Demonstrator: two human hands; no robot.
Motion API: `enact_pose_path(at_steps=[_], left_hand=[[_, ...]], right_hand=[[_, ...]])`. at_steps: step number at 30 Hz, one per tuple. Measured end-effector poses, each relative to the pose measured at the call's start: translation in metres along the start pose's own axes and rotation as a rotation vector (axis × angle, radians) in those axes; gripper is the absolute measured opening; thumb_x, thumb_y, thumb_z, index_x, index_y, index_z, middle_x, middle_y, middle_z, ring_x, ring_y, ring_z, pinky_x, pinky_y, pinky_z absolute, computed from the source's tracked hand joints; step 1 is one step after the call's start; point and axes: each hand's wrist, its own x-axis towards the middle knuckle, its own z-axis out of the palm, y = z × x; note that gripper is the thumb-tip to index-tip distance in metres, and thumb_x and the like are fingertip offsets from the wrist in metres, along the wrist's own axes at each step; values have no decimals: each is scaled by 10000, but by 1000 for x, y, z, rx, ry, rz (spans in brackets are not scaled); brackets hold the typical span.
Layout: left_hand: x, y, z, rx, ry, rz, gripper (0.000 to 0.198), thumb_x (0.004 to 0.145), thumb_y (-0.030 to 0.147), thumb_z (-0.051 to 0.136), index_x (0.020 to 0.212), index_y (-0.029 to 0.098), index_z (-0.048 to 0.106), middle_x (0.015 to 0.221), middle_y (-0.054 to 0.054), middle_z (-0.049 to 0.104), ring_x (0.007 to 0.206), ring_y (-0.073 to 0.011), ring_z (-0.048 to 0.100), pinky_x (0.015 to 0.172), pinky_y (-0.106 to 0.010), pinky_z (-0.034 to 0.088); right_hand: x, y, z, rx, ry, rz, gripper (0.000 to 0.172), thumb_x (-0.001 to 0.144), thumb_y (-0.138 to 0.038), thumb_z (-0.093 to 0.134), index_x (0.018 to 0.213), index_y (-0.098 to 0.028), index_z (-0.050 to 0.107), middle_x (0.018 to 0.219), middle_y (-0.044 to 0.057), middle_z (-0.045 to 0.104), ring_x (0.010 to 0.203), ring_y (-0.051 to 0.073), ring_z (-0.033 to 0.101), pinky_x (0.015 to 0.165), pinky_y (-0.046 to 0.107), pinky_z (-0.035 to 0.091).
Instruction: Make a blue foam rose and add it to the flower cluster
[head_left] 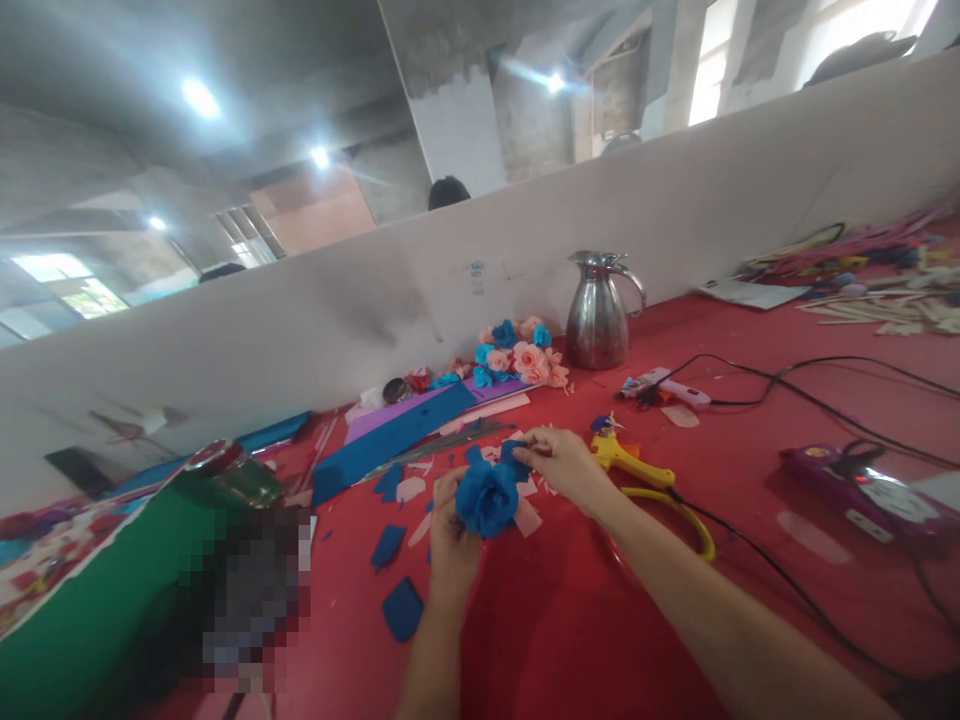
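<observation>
A blue paper flower (486, 498) with open layered petals is in my left hand (452, 515), whose fingers close round it from below and the left. My right hand (551, 455) pinches a dark blue paper petal (514, 460) at the flower's upper right edge. Whether that petal is joined to the flower I cannot tell. Loose blue petals (403, 608) lie on the red table left of my left hand. Pink paper pieces (528, 516) lie just under and behind the flower. A yellow glue gun (630, 462) rests right of my right wrist.
Pink and blue paper flowers (529, 360) are heaped near the white partition (360, 310), beside a steel jug (598, 315). Blue paper strips (394, 440) lie behind my hands. A purple power strip (862, 490), cables and a pink glue gun (679, 390) are at right; a glass jar (232, 472) is left.
</observation>
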Motion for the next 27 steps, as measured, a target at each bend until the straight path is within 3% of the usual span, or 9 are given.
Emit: enact_pose_path(at_steps=[3,8,14,19,24,27], left_hand=[[0,-4,1,29,26,71,102,676,297,629,626,210,646,770,-52,646,782,-203,563,736,-307,457],[-4,-16,2,-10,59,-93,222,701,292,599,518,201,514,559,5,558,582,-138,501,578,-256,445],[1,-12,10,-146,135,-144,191,730,335,626,618,185,589,602,3,624,642,-150,587,620,-256,474],[1,-16,15,-336,205,-306,277,678,359,703,840,135,685,797,-68,714,696,-173,662,655,-283,519],[1,-19,20,-531,179,-449,258,574,300,785,758,141,700,779,-66,718,738,-189,685,717,-315,547],[0,-16,23,-598,204,-464,241,528,282,813,674,148,676,728,-36,706,741,-194,688,764,-348,550]], right_hand=[[-1,-4,0,27,4,7,209,764,-358,564,774,-168,650,706,25,688,635,155,623,599,258,472],[-5,-9,2,91,32,9,253,751,-399,576,770,-159,652,700,28,680,640,154,613,595,252,453],[-6,-9,6,168,96,13,253,747,-417,582,736,-168,627,662,16,661,596,141,586,567,249,439],[-8,-10,13,273,132,62,230,748,-408,581,717,-181,591,632,8,644,571,135,582,551,244,459],[-10,-10,23,360,138,114,211,744,-396,583,729,-186,577,635,-1,630,547,132,573,551,255,477],[-12,-7,30,347,156,90,228,762,-412,575,749,-185,578,625,-5,619,561,139,579,547,254,475]])
